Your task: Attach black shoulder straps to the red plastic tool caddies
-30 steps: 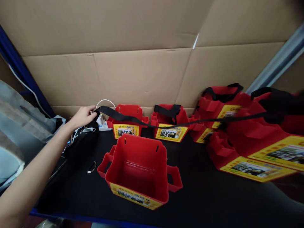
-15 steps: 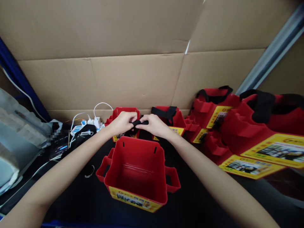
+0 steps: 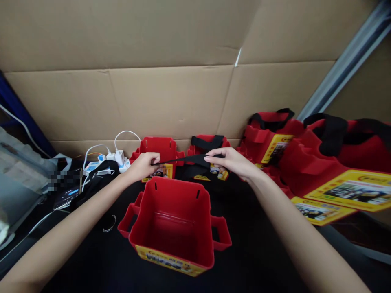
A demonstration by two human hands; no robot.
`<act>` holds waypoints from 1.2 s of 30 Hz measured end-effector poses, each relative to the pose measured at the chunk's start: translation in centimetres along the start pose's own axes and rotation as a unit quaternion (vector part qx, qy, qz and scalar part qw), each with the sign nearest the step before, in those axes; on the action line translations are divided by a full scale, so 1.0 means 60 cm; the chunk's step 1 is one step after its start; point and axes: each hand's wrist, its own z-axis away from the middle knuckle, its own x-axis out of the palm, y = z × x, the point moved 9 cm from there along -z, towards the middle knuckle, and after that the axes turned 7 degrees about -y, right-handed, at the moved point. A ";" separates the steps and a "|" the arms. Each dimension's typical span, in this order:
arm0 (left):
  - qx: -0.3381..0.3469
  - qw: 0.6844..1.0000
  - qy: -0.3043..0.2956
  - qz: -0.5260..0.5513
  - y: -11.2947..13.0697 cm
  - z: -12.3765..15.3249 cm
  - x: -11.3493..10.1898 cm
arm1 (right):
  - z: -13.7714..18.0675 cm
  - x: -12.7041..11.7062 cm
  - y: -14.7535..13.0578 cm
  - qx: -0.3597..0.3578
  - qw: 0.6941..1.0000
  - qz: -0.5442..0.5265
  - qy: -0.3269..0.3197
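A black strap (image 3: 183, 159) is stretched between my two hands, above the far side of a red plastic bin (image 3: 171, 219). My left hand (image 3: 143, 165) is closed on the strap's left end. With thumb and fingers, my right hand (image 3: 229, 162) pinches it farther right; part of the strap hangs down there. The bin stands upright and open-topped, with two slots in its back wall, a loop on each side and a yellow label on its front. Neither hand touches this bin.
Behind my hands stand a red bin (image 3: 159, 146) and a strapped red bin (image 3: 195, 151). Stacked red bins (image 3: 330, 154) with black straps fill the right. Left are a power strip with chargers (image 3: 117, 156), a phone (image 3: 67, 197) and a metal ring (image 3: 110, 224). Cardboard (image 3: 171, 97) forms the back.
My hands have moved apart, the left to the left and the right to the right. The strap, bunched between them before, is now drawn out lengthwise. The view has shifted slightly.
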 end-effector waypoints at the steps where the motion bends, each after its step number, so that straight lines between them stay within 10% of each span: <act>1: 0.001 1.000 -0.015 0.014 -0.003 0.000 0.008 | 0.002 -0.002 0.006 0.002 1.000 -0.012 0.006; 7: 0.001 0.988 -0.136 0.076 -0.032 0.027 0.072 | 0.022 0.005 0.053 -0.017 0.961 -0.275 -0.003; 11: 0.000 0.980 -0.168 0.105 -0.020 0.026 0.054 | 0.027 0.000 0.057 -0.088 0.902 -0.421 0.038; 16: 0.032 0.960 -0.174 0.215 0.102 -0.028 0.004 | 0.005 -0.010 -0.017 -0.201 0.874 -0.431 0.099; 19: 0.062 0.934 -0.238 0.260 0.176 -0.062 0.038 | -0.009 -0.013 -0.056 -0.245 0.869 -0.415 0.115; 27: -0.044 0.827 -0.306 0.471 0.188 -0.083 0.108 | 0.004 -0.035 0.021 -0.170 0.898 -0.358 0.190; 31: -0.073 0.883 -0.304 0.349 0.194 -0.091 0.121 | 0.014 -0.034 0.020 -0.173 0.896 -0.350 0.210; 36: -0.075 0.954 -0.190 0.220 0.186 -0.116 0.090 | 0.042 0.030 0.051 -0.008 0.916 -0.370 0.153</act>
